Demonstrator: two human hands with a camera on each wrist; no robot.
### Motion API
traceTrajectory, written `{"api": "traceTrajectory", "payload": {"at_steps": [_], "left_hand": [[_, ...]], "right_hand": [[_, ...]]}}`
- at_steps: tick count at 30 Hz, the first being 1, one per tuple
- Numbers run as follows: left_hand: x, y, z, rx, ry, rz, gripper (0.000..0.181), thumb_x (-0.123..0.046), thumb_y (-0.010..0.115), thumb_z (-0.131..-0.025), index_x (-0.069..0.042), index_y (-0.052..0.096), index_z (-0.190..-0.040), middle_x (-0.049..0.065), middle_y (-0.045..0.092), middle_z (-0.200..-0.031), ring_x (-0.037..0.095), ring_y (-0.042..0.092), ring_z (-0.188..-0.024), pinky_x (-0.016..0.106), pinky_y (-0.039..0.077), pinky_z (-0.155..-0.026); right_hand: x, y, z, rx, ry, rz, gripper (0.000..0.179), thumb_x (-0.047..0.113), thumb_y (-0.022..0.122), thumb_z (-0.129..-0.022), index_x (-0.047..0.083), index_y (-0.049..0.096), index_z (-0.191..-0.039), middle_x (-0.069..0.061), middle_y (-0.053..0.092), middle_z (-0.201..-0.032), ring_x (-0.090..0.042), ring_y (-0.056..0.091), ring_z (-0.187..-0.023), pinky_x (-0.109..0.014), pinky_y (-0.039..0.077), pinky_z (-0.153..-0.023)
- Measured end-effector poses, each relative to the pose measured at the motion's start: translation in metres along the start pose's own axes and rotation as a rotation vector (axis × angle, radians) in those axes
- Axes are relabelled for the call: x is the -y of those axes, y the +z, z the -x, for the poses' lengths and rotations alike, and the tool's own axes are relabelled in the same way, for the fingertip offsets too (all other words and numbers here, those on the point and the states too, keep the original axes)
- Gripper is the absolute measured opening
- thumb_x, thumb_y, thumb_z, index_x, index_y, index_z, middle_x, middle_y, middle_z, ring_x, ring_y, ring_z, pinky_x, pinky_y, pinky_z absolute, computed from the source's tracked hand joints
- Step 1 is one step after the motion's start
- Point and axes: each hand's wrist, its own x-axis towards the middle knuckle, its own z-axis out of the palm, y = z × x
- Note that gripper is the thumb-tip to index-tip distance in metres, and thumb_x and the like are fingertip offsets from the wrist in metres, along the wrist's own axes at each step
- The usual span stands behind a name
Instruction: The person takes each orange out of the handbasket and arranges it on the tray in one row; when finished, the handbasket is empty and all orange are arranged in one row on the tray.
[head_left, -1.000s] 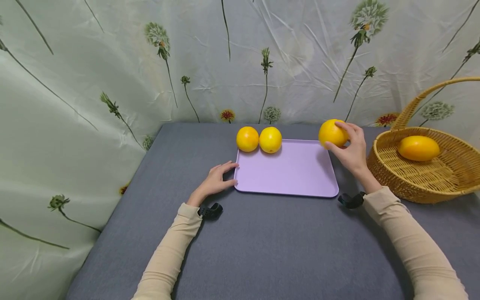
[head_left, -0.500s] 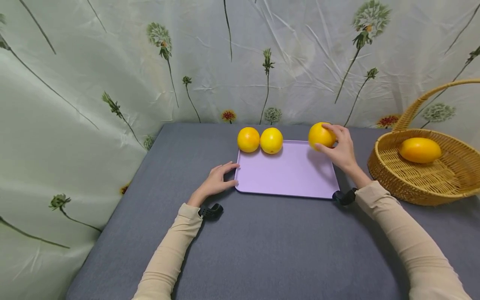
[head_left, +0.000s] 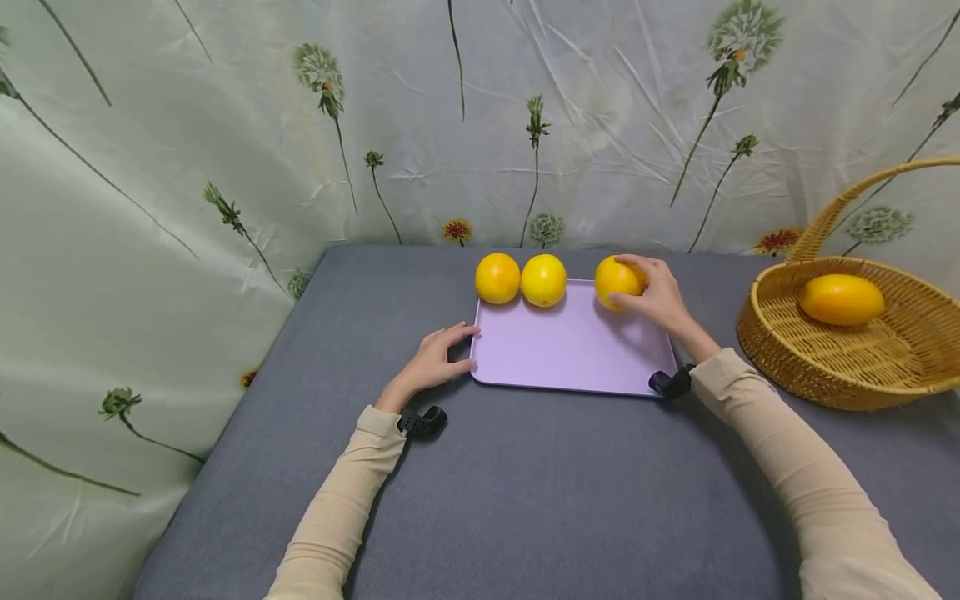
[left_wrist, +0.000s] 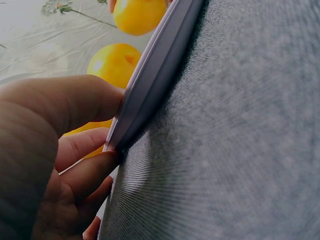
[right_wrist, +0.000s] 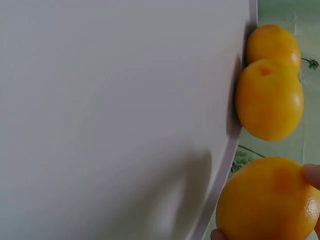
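Observation:
In the head view my right hand (head_left: 656, 296) holds an orange (head_left: 617, 282) between thumb and fingers, over the far right part of a lilac tray (head_left: 570, 358). The right wrist view shows this orange (right_wrist: 267, 200) close up, with fingertips at its sides and a shadow on the tray beneath. Two more oranges sit side by side at the tray's far left corner, a left orange (head_left: 497, 278) and a right orange (head_left: 544, 281). My left hand (head_left: 429, 360) touches the tray's left edge, thumb and fingers spread apart along the rim (left_wrist: 150, 65).
A wicker basket (head_left: 810, 367) with a tall handle stands to the right of the tray, holding an oval yellow-orange fruit (head_left: 842, 300) that looks like a mango. Grey cloth (head_left: 570, 500) covers the table. Behind it hangs a dandelion-print curtain (head_left: 420, 108).
My right hand has carried the orange leftward and somewhat lower, from the tray's far right corner towards the other two oranges. The left hand has stayed at the tray's edge.

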Motion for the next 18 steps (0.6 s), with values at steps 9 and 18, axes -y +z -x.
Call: {"api": "traceTrajectory", "payload": {"at_steps": [9,18], "left_hand": [[0.002,0.000,0.000,-0.031,0.043,0.018,0.056,-0.029,0.062,-0.084,-0.009,0.050,-0.134,0.014,0.049,-0.142,0.030,0.035,-0.140,0.052,0.020,-0.115],[0.003,0.001,-0.001,-0.006,0.013,-0.007,0.056,-0.024,0.064,-0.084,-0.008,0.048,-0.135,0.013,0.047,-0.143,0.031,0.034,-0.140,0.053,0.020,-0.115]], "right_hand": [[0.005,0.013,-0.010,0.078,0.046,0.015,0.058,0.017,0.066,-0.080,0.009,0.047,-0.134,-0.029,0.036,-0.135,-0.044,0.034,-0.121,-0.060,0.032,-0.098],[0.006,0.021,-0.017,0.096,0.091,0.005,0.060,0.020,0.066,-0.081,0.011,0.045,-0.136,-0.028,0.038,-0.134,-0.042,0.036,-0.119,-0.059,0.033,-0.098]]}}
